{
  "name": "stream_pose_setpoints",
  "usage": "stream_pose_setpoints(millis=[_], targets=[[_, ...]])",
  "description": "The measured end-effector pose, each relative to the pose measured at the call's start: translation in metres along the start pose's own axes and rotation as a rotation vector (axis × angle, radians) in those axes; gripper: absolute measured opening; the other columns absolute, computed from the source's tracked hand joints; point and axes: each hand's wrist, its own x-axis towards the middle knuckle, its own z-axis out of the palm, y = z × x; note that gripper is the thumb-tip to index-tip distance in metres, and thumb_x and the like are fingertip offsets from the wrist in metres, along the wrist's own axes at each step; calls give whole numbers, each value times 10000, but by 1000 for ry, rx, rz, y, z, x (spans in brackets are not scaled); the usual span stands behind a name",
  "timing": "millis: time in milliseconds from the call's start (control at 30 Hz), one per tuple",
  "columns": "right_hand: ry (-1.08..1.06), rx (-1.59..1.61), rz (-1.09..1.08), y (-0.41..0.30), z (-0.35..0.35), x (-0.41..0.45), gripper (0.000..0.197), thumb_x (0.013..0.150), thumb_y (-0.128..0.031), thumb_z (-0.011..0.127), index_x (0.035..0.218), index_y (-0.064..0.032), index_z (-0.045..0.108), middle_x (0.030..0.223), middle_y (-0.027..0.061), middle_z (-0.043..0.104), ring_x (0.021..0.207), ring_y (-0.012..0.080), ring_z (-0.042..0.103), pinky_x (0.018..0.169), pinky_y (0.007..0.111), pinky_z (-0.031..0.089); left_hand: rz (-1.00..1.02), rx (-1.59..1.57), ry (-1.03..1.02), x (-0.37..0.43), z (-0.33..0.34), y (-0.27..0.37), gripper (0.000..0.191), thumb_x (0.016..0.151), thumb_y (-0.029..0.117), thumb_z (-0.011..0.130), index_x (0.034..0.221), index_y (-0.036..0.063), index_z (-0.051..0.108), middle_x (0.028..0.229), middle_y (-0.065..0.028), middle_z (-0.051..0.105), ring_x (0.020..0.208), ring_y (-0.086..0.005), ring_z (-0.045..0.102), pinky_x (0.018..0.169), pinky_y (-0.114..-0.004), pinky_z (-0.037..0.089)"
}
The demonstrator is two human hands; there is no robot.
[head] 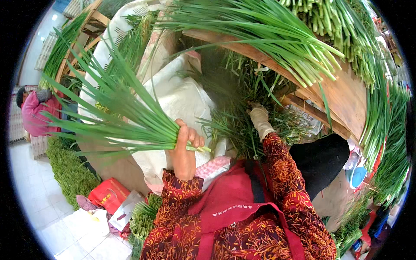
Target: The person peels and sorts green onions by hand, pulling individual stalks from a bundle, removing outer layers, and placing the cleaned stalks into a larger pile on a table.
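Observation:
My left hand (pixel 186 143), bare, is closed around the pale stem ends of a bunch of long green leaves (pixel 146 120), probably Chinese chives, whose tips fan out to the left over a white woven sack (pixel 182 87). My right hand (pixel 258 113), in a pale glove, reaches down into a dark heap of loose leaves (pixel 237 130) beyond my lap; its fingers are blurred and partly hidden, so its hold does not show. Above it, a pile of green stalks (pixel 276 42) lies on a wooden board (pixel 351 94), cut ends towards the right.
Thick stacked stalks (pixel 341 32) stand past the board at the upper right. A white plastic basket (pixel 87 87) with leaves is at the left. A red bag (pixel 110 195) lies on the lower left, near a blue basin (pixel 357 177) at right. A person in pink (pixel 39 112) is at the far left.

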Motion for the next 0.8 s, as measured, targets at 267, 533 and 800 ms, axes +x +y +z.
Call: stream_pose_setpoints(millis=[267,533,800], targets=[[282,-88,-316,4,-21,-33,438,800,-416,473,1078,-82,529,1086,115,534,997,289,478,859,360,358,-14,-24,38,1,-7,-6,152,839,135,494,960,73,427,640,-3,379,550,-114,372,544,-276,354],[-280,1171,-570,-12,-56,-152,255,826,-223,538,992,-34,581,750,25,616,512,39,466,465,138,348,-26,29,-55,1,-10,-12,143,838,139,515,962,108,450,843,-36,486,570,-85,430,562,-265,380],[-345,1193,-799,-30,-79,-238,238,834,-240,525,922,-23,567,695,20,591,533,56,484,488,157,364,13,-4,-191,-2,24,-4,146,790,67,559,917,52,487,696,-26,495,578,-104,479,510,-254,430]])
